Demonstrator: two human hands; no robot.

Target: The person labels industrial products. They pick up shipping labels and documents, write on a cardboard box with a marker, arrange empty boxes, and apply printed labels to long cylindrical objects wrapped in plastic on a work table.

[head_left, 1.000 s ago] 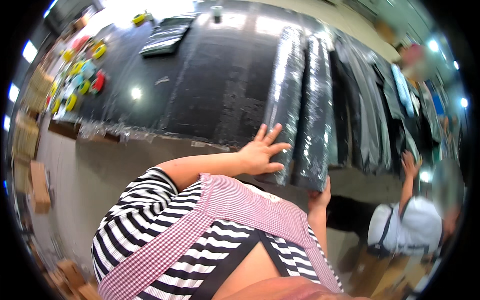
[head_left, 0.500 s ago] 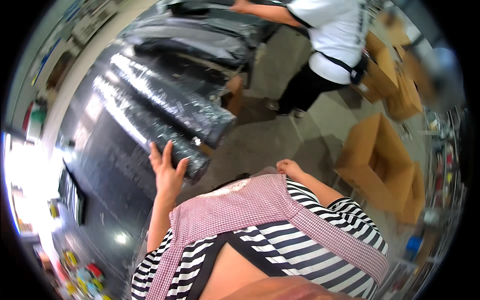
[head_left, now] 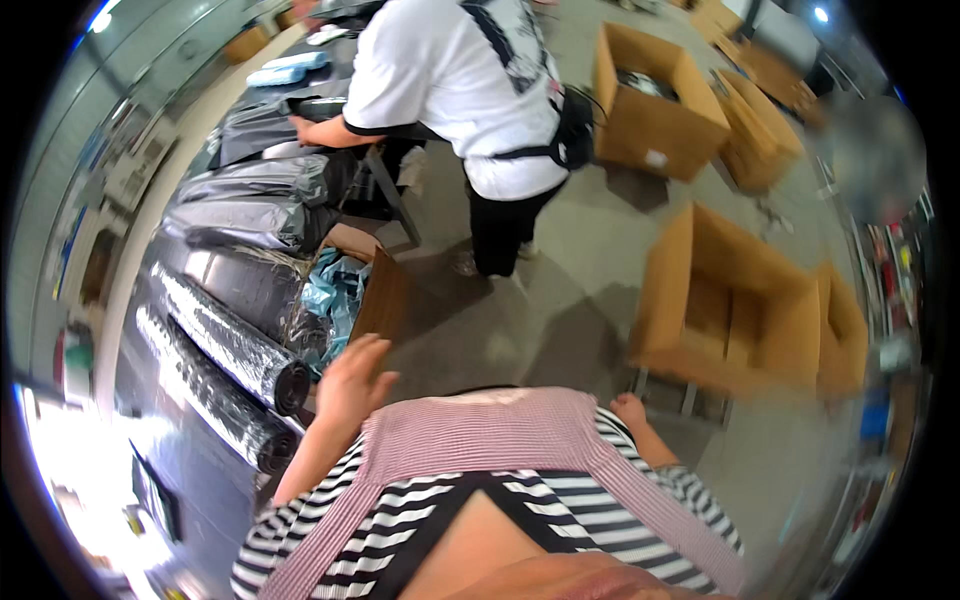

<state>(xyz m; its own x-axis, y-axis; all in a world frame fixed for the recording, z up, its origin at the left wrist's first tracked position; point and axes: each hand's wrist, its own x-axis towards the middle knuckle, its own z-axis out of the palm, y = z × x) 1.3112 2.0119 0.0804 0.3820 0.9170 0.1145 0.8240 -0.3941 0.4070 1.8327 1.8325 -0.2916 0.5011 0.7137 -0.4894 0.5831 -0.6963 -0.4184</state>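
My left hand [head_left: 352, 385] is raised beside the table edge, its fingers stretched out and the thumb apart, holding nothing. It is nearest to two rolls in shiny plastic wrap that lie side by side on the dark table: the far roll [head_left: 228, 335] and the near roll [head_left: 208, 385]. Their dark spiral ends point toward me. Low at my right side hangs my right hand [head_left: 629, 410], small and a little blurred; its fingers look curled in, with nothing visible in them. A carton [head_left: 375, 295] with crumpled blue-grey plastic in it stands at the table edge, just beyond my left hand.
A co-worker in a white shirt [head_left: 420, 80] stands ahead, reaching to grey bagged bundles [head_left: 250, 195] on the table [head_left: 200, 490]. An open cardboard box [head_left: 665, 290] is at my right, with another box [head_left: 650, 130] farther off. Grey floor [head_left: 450, 340] lies between.
My left hand has come off the near roll and moved right. My view has shifted, showing more of the co-worker and the carton. The right hand has dropped lower at my side.
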